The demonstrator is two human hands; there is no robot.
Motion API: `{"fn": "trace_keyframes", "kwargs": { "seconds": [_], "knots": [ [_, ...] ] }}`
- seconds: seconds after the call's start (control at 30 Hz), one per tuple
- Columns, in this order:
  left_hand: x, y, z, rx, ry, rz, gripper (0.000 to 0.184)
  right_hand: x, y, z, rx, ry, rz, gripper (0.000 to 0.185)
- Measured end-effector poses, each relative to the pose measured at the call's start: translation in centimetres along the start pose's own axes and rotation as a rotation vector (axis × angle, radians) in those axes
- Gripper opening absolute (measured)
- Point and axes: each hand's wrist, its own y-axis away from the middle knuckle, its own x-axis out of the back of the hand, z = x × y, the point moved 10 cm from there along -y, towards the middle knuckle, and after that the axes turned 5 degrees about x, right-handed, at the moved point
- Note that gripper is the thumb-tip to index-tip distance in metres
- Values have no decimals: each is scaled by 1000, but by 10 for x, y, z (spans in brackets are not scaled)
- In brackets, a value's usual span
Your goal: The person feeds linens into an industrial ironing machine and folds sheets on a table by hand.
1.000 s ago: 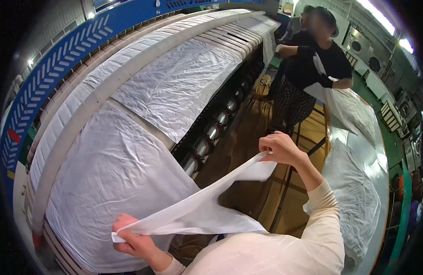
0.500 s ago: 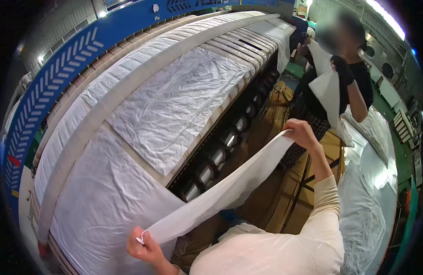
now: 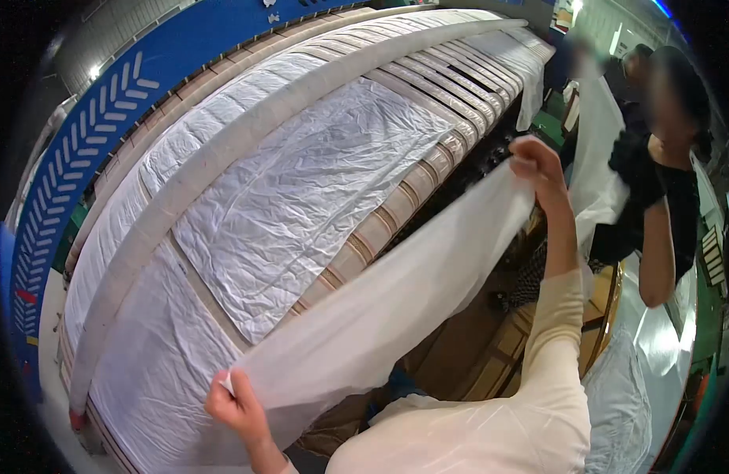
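Observation:
A white cloth (image 3: 380, 316) is stretched between my two hands, its lower part hanging in front of the machine's near edge. At the lower left, my left hand (image 3: 236, 401) is closed on one corner. My right hand (image 3: 538, 162), raised higher near the middle right, pinches the other corner. Behind the cloth, a wrinkled white sheet (image 3: 301, 197) lies on the banded bed of the machine (image 3: 435, 158). Another white sheet (image 3: 159, 355) lies further left on the bed, its near part behind my left hand.
A long pale roller tube (image 3: 214, 150) arches over the bed below a blue frame (image 3: 88, 158). At the right, a person in dark clothes (image 3: 672, 213) holds up a white cloth (image 3: 597, 150). A shiny table (image 3: 668, 324) bears crumpled cloth (image 3: 621, 403).
My right hand has risen and moved right, stretching the cloth wider and higher. The sheet on the bed has shifted slightly in view. The person at the right has raised their white cloth.

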Motion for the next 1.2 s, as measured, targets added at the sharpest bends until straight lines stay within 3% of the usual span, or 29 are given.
{"fn": "trace_keyframes", "kwargs": {
  "seconds": [0.07, 0.2, 0.27, 0.33, 0.37, 0.47, 0.5, 0.57, 0.6, 0.67, 0.73, 0.8, 0.83, 0.93, 0.97, 1.07, 1.13, 1.2],
  "knots": [
    [-6, -19, 7, 11, -133, 37, 26, -12, -41, 11, 2, 57, -20, 24],
    [-38, -63, 3, -6, -280, 1, 18, -37, -113, 56, 20, 111, 142, 20],
    [-59, -64, -7, 12, -421, -52, 24, -64, -127, 106, 207, 537, 240, 17],
    [-73, -64, -15, 40, -600, -98, 33, -104, -119, 100, 251, 940, 125, 17],
    [-71, -64, -19, 112, -700, -87, 45, -104, -120, 93, 269, 808, 164, 19],
    [-59, -70, -2, 158, -783, 24, 51, -97, -123, 113, 226, 833, 109, 22],
    [-56, -66, 15, 29, -780, 60, 51, -98, -124, 117, 229, 827, 72, 26],
    [-48, -55, 50, -235, -786, 131, 51, -100, -107, 74, 331, 894, 231, 30],
    [-56, -45, 64, -349, -755, 43, 53, -106, -93, 48, 380, 920, 307, 32],
    [-80, -9, 99, -537, -690, -137, 57, -132, -57, 6, 480, 741, 238, 37],
    [-109, 17, 100, -429, -729, -465, 65, -183, -16, -8, 504, 776, -61, 47],
    [-115, 21, 77, -380, -638, -536, 68, -231, 19, 5, 524, 916, -353, 54],
    [-117, 23, 64, -363, -594, -575, 69, -232, 12, 8, 451, 869, -364, 61],
    [-99, 21, 62, -346, -422, -399, 68, -232, 6, -4, 479, 799, -381, 57],
    [-84, 25, 77, -408, -374, -267, 50, -222, 4, -13, 511, 714, -266, 52],
    [-47, 78, 75, -424, 11, -162, 28, -190, 32, -42, 627, 587, 14, 44],
    [-36, 113, 63, -382, 84, -177, 19, -194, 82, -72, 627, 514, 10, 35],
    [-29, 153, 18, -158, 81, -213, 22, -231, 137, -101, 642, 398, -183, 31]
  ]
}}
